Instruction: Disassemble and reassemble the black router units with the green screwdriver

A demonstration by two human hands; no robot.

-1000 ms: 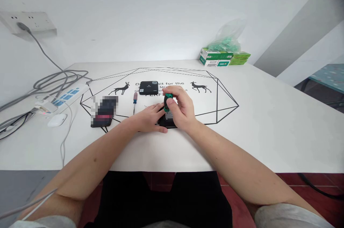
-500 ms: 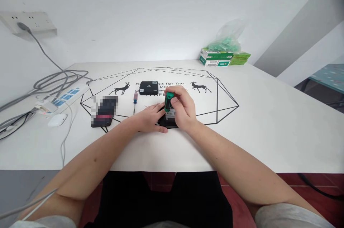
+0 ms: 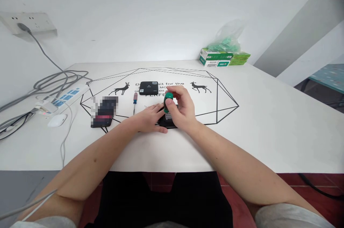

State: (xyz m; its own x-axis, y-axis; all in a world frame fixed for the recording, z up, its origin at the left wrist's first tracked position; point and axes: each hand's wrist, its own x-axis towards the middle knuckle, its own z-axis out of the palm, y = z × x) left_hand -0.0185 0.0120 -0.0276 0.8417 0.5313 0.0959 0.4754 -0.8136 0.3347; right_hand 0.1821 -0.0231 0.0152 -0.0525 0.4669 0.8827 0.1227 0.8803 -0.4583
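1. The right hand (image 3: 184, 109) has its fingers and thumb curled round the green-and-black handle of a driver (image 3: 168, 101), so the grip is narrow and filled.
2. The driver's long axis stands steep, near upright, over the left part of a dark case (image 3: 168, 124); its tip is hidden, so contact cannot be told.
3. The case lies on the table (image 3: 255, 142), below and between the hands, with a pale label (image 3: 168, 116) partly showing. Its long axis is too covered to tell.
4. The left hand (image 3: 147, 118) lies low at the case's left side, fingers spread, thumb along the near edge, no tool in its grasp.
5. The left fingertips are just beside the driver's lower end; whether they touch it cannot be told. The right hand is nearer the handle.
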